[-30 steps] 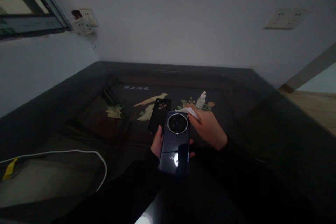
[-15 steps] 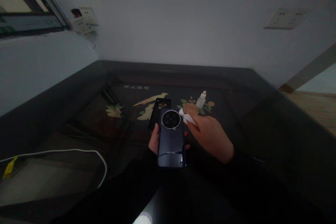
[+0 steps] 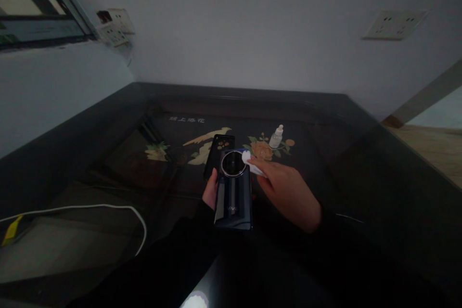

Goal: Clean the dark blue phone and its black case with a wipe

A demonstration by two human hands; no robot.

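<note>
My left hand (image 3: 210, 191) is wrapped around the dark blue phone (image 3: 233, 192), back side up, held above the dark table (image 3: 361, 173). My right hand (image 3: 288, 190) pinches a small white wipe (image 3: 250, 164), pressing its tip against the edge of the phone's round camera ring (image 3: 231, 162). Just behind the phone lies a black phone case (image 3: 218, 152) flat on the table. A small white dropper bottle (image 3: 276, 136) stands upright past my right fingers. Off left, a white cable (image 3: 108, 208) curls across the table.
</note>
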